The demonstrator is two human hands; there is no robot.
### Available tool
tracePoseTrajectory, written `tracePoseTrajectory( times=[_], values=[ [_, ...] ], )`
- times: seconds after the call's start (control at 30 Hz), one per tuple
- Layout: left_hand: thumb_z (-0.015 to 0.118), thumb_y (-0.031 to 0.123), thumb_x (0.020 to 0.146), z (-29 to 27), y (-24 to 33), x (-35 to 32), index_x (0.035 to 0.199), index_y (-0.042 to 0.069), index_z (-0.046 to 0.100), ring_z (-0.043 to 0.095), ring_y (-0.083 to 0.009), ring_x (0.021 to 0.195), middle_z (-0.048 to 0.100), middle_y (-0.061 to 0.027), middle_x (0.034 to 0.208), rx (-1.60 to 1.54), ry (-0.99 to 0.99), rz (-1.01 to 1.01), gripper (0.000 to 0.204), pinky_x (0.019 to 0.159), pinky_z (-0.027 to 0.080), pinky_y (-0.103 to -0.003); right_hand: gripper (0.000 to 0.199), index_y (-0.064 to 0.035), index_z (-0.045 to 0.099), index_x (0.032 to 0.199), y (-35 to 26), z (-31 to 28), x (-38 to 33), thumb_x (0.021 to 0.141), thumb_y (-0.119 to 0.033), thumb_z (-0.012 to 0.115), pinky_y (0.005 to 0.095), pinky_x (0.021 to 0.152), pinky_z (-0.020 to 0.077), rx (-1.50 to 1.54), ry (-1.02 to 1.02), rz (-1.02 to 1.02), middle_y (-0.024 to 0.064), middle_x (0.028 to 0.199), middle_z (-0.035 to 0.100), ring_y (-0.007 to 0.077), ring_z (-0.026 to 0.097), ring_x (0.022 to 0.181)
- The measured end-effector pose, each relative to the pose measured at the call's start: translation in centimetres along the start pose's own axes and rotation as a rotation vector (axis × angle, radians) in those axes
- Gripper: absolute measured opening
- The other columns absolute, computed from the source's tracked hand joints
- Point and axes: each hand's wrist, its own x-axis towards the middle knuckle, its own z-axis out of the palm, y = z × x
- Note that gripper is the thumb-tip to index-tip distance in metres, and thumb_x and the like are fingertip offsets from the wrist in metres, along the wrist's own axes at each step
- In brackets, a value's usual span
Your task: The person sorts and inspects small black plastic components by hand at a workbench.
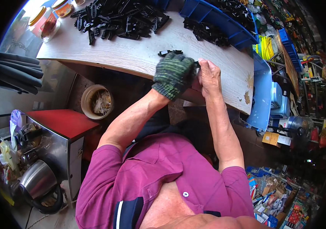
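My left hand (173, 74), in a green and black knitted glove, is curled closed at the table's near edge. Beside it, my bare right hand (210, 76) pinches with thumb and fingers. A small black part (197, 64) shows between the two hands; most of it is hidden by the glove and fingers. Just beyond the gloved knuckles lies a narrow black plastic piece (170, 52) with a pale patch. Farther back, a large heap of similar black plastic pieces (121, 19) covers the far left of the table (140, 53).
A smaller pile of black pieces (207, 32) lies against a blue bin (224, 24) at the back right. Lidded tubs (43, 21) stand at the far left corner. Below the table is a round bucket (97, 102) with scraps. A red-topped cabinet (62, 122) stands left.
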Motion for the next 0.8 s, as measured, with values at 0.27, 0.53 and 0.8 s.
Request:
tracePoseTrajectory(
  times=[0.27, 0.53, 0.8],
  values=[
    [0.067, 0.033, 0.083, -2.3, -4.5, 1.4, 0.095, 0.011, 0.065, 0.059, -0.0360, 0.099, 0.064, -0.0114, 0.101, 0.373, -0.014, -0.032, 0.025, 0.076, 0.046, -0.054, 0.031, -0.0067, 0.048, 0.078, 0.3, 0.5, -0.4, 0.099, -0.028, 0.055, 0.0346, 0.042, 0.0550, 0.288, 0.060, 0.012, -0.0011, 0.048, 0.037, 0.0095, 0.039, 0.039],
    [0.062, 0.031, 0.094, -0.9, -1.4, -0.1, 0.105, 0.010, 0.065, 0.067, -0.0371, 0.086, 0.069, -0.0151, 0.094, -0.388, -0.082, -0.022, 0.024, 0.071, 0.054, -0.046, 0.026, -0.0105, 0.047, 0.080, 0.5, 0.5, -0.7, 0.099, -0.029, 0.050, 0.0307, 0.036, 0.0485, 0.354, 0.157, -0.034, -0.0017, 0.050, 0.036, 0.0115, 0.041, 0.038],
    [0.056, 0.028, 0.098, -0.3, 0.3, 0.8, 0.105, 0.008, 0.065, 0.066, -0.0391, 0.084, 0.068, -0.0180, 0.090, -0.522, -0.175, -0.191, 0.023, 0.071, 0.051, -0.049, 0.027, -0.0101, 0.057, 0.092, 0.5, 0.5, -1.3, 0.097, -0.034, 0.047, 0.0280, 0.035, 0.0420, 0.275, 0.272, 0.039, 0.0007, 0.064, 0.050, 0.0120, 0.047, 0.042]
  ],
)
